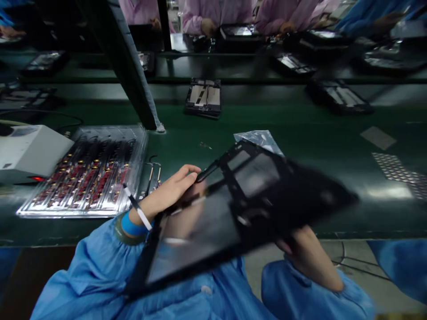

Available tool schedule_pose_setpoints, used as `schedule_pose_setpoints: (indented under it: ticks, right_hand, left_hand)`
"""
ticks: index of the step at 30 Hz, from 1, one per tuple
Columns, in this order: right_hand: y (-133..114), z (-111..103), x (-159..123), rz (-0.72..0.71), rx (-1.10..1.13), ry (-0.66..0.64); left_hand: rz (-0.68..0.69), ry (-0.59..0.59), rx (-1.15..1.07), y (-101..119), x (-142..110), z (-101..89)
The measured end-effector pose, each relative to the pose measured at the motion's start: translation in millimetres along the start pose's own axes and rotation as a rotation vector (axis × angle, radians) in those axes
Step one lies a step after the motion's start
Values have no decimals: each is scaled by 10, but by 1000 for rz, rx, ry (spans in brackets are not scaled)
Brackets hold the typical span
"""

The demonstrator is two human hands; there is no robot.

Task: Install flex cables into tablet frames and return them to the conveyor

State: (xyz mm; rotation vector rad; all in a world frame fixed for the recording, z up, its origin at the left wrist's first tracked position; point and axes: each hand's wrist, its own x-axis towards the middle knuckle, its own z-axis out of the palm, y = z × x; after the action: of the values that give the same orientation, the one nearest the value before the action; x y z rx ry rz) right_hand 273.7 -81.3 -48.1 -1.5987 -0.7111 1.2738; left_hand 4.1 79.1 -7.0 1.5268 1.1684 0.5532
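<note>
A black tablet housing (pixel 213 235) with shiny, reflective panels inside hangs tilted in front of my chest, smeared by motion. My left hand (pixel 176 186) grips its upper left edge, the fingers bent over the rim and partly hidden. From below, my right hand (pixel 298 244) holds the right part of the housing, which hides most of its fingers. A strap with a white band (pixel 143 218) circles my left wrist. Beyond the housing, a clear plastic bag (pixel 258 140) lies on the green bench (pixel 176 142).
To the left, a clear tray (pixel 83 173) holds rows of small circuit parts beside a white box (pixel 33 151). Loose cable parts (pixel 153 175) lie near it. An open tablet (pixel 203 98) sits farther back. A slanted post (pixel 133 66) stands at left. Co-workers' sleeves (pixel 216 15) show across the bench.
</note>
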Motion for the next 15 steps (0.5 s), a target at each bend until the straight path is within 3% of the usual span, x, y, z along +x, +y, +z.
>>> schedule_pose_setpoints:
  ticks: [3, 6, 8, 11, 13, 15]
  right_hand:
    - [-31, 55, -22, 41, 185, -63]
    - [-132, 151, -1, 74, 171, -48]
    - [-238, 214, 39, 40, 166, 106]
    - [-495, 256, 215, -148, 282, 396]
    - [-737, 248, 469, -307, 347, 533]
    - [-1008, 221, 847, -391, 360, 647]
  left_hand:
    - [26, 4, 369, 50, -150, 84]
    - [88, -6, 666, 54, -176, 174]
    - [185, 84, 682, 25, -167, 170]
    - [258, 407, 802, -77, -192, 71]
    - [142, 561, 1005, -191, -241, -10]
    - [-13, 568, 1185, -332, -297, -66]
